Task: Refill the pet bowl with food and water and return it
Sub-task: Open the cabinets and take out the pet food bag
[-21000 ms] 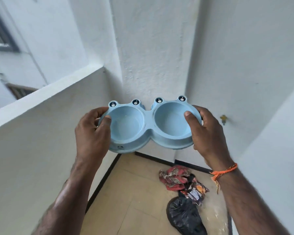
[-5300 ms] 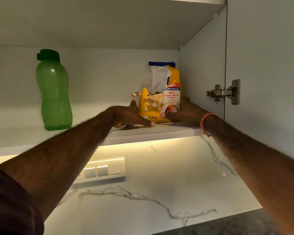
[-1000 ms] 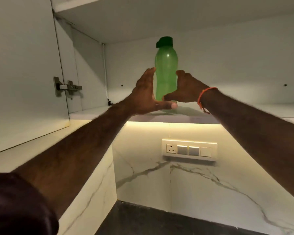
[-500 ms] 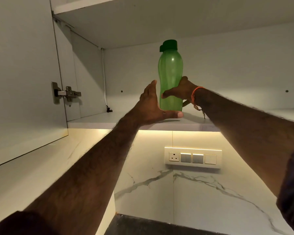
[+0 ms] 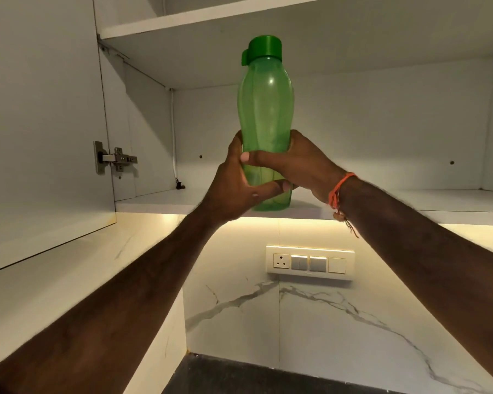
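Head view looks up into an open white wall cupboard, where both hands wrap the lower half of a translucent green plastic bottle with a darker green flip cap (image 5: 265,118). Left hand (image 5: 234,183) curls round the bottle from the left, thumb laid across its front low down; right hand (image 5: 293,163) grasps it from the right, thumb crossing the front just above. The bottle stands upright, long axis vertical, base at or just above the near edge of the white lower shelf (image 5: 410,203); contact is hidden. Both hands are equally close, so I judge the next move is drawing it towards the person and down to the dark countertop (image 5: 239,376) below
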